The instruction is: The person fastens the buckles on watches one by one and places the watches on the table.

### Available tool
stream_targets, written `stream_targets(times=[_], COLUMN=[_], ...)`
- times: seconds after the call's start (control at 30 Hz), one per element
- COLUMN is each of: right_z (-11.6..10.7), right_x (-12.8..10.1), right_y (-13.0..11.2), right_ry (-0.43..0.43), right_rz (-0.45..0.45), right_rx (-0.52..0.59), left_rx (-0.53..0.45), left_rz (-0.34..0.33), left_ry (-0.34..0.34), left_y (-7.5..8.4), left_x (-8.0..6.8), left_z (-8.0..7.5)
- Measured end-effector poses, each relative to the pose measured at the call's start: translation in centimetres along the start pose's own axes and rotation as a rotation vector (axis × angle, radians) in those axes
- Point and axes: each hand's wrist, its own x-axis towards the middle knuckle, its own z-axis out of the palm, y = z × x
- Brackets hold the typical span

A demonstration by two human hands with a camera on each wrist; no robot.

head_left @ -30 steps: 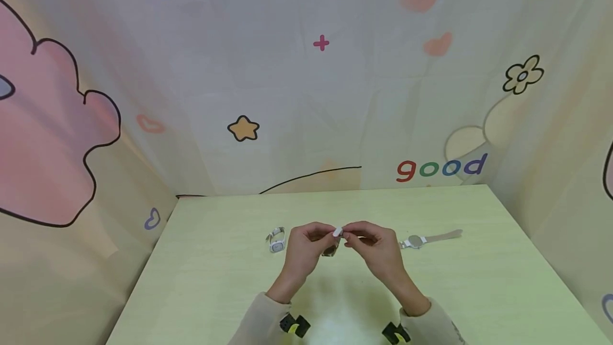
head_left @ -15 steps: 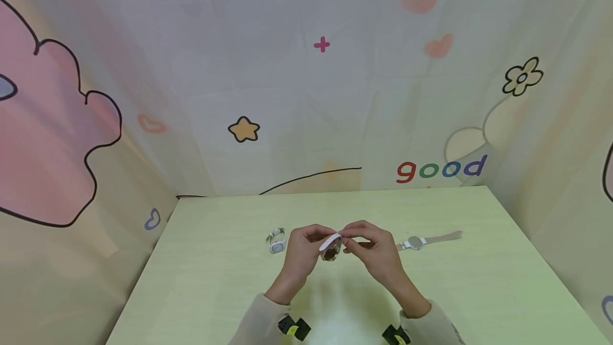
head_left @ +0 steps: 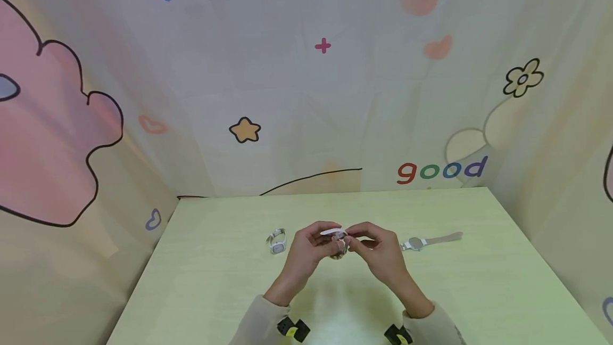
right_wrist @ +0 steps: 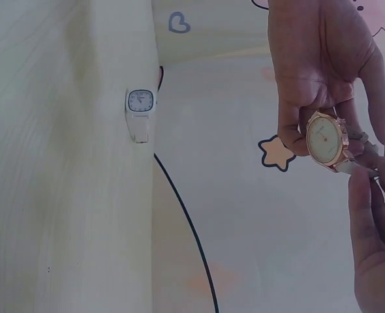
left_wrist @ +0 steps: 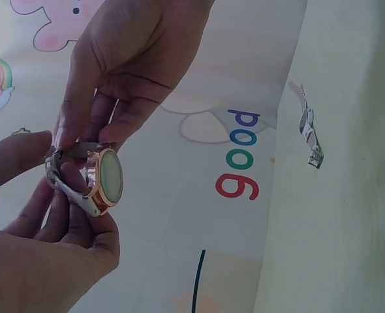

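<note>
Two hands share one rose-gold watch [left_wrist: 111,176]; places below go by it. It is up off the desk [head_left: 215,281], between the left hand [head_left: 304,249] and the right hand [head_left: 383,249].

Key relation: strap [left_wrist: 81,199] curls behind the case into a loop, so no straight long axis; loop runs from the dial back to where both hands' fingertips come together. Dial faces away from that spot. Neither hand is nearer: both touch the rose-gold watch, left hand from its left, right hand from its right. My read: the strap-end side is what matters.

Left hand's grip: fingers curled, thumb at the strap, has hold of the rose-gold watch; one fingertip looks to be inside the loop. Right hand's grip: closed to a pinch, thumb and finger on the strap near the left thumb. Strap fastened or not: cannot tell, too small and partly covered.

Containers: none show. Left of the rose-gold watch, on the desk: square white watch [right_wrist: 140,101], strap bent round. Right of it, also on the desk: round-dial watch [head_left: 415,243], pale strap stretched out rightward. Behind it: printed curtain [head_left: 287,79].
</note>
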Motion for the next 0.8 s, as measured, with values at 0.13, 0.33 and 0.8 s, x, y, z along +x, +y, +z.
stream_targets(times=[0.13,0.33,0.8], right_z=[0.0,0.1,0.0], right_x=[0.0,-0.2,-0.2], right_y=[1.2,0.8,1.1], right_ry=[0.017,0.059,0.096], right_rz=[-0.025,-0.049,-0.074], right_rx=[0.050,0.084,0.116], left_rx=[0.054,0.139,0.199], left_rz=[0.033,0.030,0.065], left_ry=[0.003,0.033,0.014], left_y=[-0.1,-0.2,-0.5], left_x=[0.0,-0.2,-0.2], left_z=[0.0,0.2,0.0])
